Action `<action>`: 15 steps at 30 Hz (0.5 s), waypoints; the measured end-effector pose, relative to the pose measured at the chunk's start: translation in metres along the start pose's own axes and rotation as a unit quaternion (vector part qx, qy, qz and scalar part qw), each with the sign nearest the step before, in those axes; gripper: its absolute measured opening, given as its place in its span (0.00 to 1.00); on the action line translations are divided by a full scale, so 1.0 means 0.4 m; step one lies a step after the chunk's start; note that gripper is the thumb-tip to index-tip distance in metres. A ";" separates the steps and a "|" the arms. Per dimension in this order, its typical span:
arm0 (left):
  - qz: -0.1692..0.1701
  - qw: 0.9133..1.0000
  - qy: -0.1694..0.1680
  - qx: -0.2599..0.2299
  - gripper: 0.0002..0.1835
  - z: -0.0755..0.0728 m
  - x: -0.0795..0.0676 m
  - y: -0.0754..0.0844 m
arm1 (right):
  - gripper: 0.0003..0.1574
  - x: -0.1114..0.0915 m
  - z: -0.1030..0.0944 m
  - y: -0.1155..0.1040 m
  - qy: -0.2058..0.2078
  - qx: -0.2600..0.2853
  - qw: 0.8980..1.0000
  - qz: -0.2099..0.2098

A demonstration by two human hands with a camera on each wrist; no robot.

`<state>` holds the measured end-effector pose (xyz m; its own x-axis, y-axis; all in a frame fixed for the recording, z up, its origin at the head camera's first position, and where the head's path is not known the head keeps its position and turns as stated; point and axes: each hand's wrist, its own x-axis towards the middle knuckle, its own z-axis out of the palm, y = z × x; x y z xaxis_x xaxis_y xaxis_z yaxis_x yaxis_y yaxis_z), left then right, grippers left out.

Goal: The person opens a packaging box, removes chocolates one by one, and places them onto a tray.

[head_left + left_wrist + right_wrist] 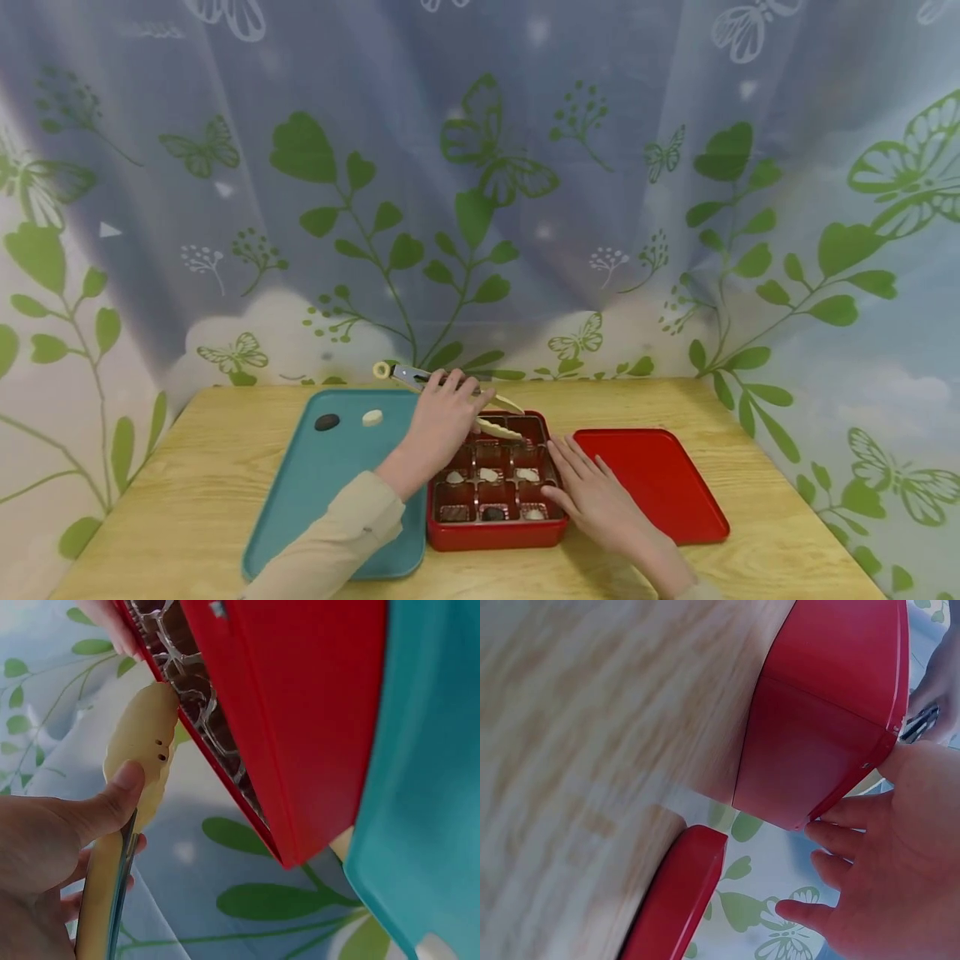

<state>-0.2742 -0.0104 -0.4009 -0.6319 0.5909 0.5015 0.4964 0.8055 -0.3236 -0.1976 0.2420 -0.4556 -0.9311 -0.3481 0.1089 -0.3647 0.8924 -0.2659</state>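
Observation:
My left hand grips a pair of tongs with a metal handle and cream scalloped tips. Those tips reach over the back right compartments of a red box; I cannot tell whether they pinch anything. In the left wrist view, the thumb lies along one cream tip beside the box rim. My right hand, fingers extended, touches the box's right side near the rim. Inside, a clear divided insert holds pale pieces across one row, plus a dark piece and a pale one in front.
Left of the box lies a teal tray bearing a black oval piece and a cream round piece. A red lid rests to the right on the wooden table. Behind hangs a patterned curtain.

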 end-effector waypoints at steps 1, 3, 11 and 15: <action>0.004 1.000 -0.004 0.008 0.24 0.003 0.007 0.006 | 0.45 -0.001 0.000 0.000 0.000 0.001 1.000 0.000; 0.015 0.999 -0.011 0.030 0.25 0.010 0.022 0.016 | 0.45 -0.001 -0.002 0.000 -0.001 0.005 1.000 -0.002; 0.077 0.990 -0.032 0.110 0.18 0.007 0.086 0.042 | 0.44 0.001 0.003 0.004 0.004 0.000 1.000 -0.007; 0.115 0.979 -0.064 0.157 0.18 -0.008 0.121 0.053 | 0.44 0.001 0.006 0.010 0.006 -0.003 1.000 -0.007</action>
<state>-0.2922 0.0350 -0.3809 -0.6035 0.7432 0.2888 0.4400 0.6125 -0.6567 -0.1995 0.2445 -0.4589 -0.9258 -0.3569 0.1248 -0.3776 0.8890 -0.2589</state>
